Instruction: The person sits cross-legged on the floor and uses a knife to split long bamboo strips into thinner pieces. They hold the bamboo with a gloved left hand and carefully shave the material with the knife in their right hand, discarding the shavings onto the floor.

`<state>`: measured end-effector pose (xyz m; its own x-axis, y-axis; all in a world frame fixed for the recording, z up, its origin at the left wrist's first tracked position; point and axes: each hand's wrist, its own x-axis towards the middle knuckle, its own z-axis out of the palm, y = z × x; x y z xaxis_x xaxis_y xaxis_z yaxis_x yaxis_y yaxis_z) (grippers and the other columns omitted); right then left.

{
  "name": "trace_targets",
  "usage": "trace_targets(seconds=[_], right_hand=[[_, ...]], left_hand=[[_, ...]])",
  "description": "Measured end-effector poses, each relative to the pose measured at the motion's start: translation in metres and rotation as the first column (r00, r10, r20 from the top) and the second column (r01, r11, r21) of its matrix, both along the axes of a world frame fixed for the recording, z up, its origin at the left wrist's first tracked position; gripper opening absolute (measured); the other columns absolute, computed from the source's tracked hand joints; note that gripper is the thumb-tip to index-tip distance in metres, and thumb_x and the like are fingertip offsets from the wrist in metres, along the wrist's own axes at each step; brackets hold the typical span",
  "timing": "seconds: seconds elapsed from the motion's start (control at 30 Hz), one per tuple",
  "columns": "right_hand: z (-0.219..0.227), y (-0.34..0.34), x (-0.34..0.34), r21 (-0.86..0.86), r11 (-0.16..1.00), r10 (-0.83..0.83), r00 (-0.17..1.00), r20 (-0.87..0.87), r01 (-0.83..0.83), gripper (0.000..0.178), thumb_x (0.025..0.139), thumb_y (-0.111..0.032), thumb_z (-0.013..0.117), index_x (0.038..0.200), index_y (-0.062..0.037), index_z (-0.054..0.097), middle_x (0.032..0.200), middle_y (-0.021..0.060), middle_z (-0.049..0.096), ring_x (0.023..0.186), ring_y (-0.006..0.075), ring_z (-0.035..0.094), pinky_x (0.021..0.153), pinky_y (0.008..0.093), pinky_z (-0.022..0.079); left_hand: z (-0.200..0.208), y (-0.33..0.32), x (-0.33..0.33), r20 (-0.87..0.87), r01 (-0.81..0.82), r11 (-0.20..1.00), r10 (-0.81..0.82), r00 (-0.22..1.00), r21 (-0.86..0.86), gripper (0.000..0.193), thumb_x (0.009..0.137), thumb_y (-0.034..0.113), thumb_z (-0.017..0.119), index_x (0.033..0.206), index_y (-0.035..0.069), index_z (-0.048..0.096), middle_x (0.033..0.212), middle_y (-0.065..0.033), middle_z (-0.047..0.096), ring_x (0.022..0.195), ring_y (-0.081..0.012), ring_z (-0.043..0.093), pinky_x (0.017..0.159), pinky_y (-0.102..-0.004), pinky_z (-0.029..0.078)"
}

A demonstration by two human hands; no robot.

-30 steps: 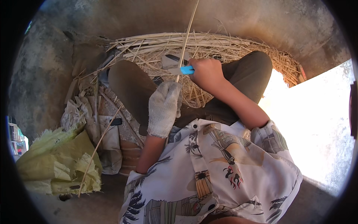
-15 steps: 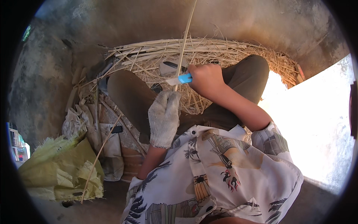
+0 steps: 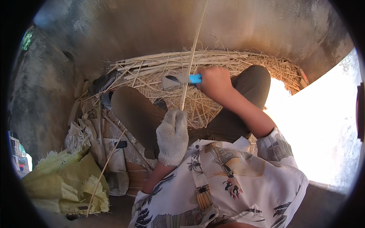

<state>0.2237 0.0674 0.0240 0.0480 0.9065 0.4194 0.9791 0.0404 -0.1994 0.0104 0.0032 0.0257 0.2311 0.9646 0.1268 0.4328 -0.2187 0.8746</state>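
My left hand, in a pale knitted glove, is closed around the lower end of a long, thin bamboo-like strip. From the glove, the strip runs up and slightly right, past the top edge of the view. My bare right hand grips a blue-handled utility knife. Its blade points left and lies across the strip, above the glove; whether it cuts into the strip I cannot tell. Just left of it, a dark blade lies by a grey block on the shavings.
Bamboo-like strips and curly shavings pile up beyond my crossed legs, against a curved wall. At left lie a frayed yellow-green sack, a thin stick and pale crumpled cloth. Bright light falls at right.
The utility knife has moved up along the strip, farther from my gloved hand. My left hand has come lower in view, still holding the strip. The whole view has shifted slightly.
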Motion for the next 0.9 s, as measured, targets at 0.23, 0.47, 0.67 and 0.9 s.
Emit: trace_targets(seconds=[0.23, 0.47, 0.67, 0.9], right_hand=[[0.026, 0.025, 0.057, 0.025, 0.933, -0.356, 0.929, -0.106, 0.36, 0.016, 0.079, -0.018, 0.064, 0.081, -0.0058, 0.074, 0.076, 0.0184, 0.07, 0.074, 0.0375, 0.071, 0.065, 0.0484, 0.055], [0.039, 0.02, 0.107, 0.066, 0.913, -0.398, 0.914, -0.073, 0.403, 0.014, 0.078, -0.018, 0.066, 0.083, -0.0083, 0.075, 0.077, 0.0181, 0.07, 0.073, 0.0381, 0.07, 0.065, 0.0486, 0.055], [0.025, -0.018, 0.044, -0.081, 0.984, -0.158, 0.987, 0.003, 0.158, 0.016, 0.072, -0.02, 0.072, 0.084, -0.0108, 0.073, 0.075, 0.0172, 0.069, 0.073, 0.0362, 0.07, 0.07, 0.0475, 0.056], [0.064, 0.024, 0.121, 0.074, 0.857, -0.499, 0.857, -0.127, 0.51, 0.014, 0.075, -0.017, 0.067, 0.082, -0.0069, 0.073, 0.082, 0.0188, 0.071, 0.08, 0.0379, 0.071, 0.069, 0.0483, 0.055]], left_hand=[[-0.003, -0.012, 0.001, -0.089, 0.094, 0.992, -0.086, 0.992, 0.089, 0.018, 0.099, 0.017, 0.06, 0.107, 0.0, 0.064, 0.086, -0.0229, 0.068, 0.08, -0.0419, 0.069, 0.07, -0.045, 0.054], [-0.012, -0.014, -0.004, -0.124, 0.162, 0.978, -0.146, 0.982, 0.129, 0.018, 0.099, 0.017, 0.059, 0.108, 0.003, 0.066, 0.079, -0.0202, 0.066, 0.07, -0.0335, 0.068, 0.065, -0.042, 0.052], [-0.009, -0.014, -0.002, -0.129, 0.106, 0.975, -0.082, 0.988, 0.194, 0.017, 0.099, 0.016, 0.059, 0.108, 0.003, 0.067, 0.078, -0.0206, 0.065, 0.069, -0.034, 0.067, 0.064, -0.0426, 0.052], [-0.019, -0.02, -0.013, -0.145, 0.187, 0.97, -0.165, 0.976, 0.155, 0.02, 0.096, 0.013, 0.062, 0.112, 0.0, 0.066, 0.089, -0.0237, 0.069, 0.08, -0.0409, 0.07, 0.068, -0.0444, 0.055]])
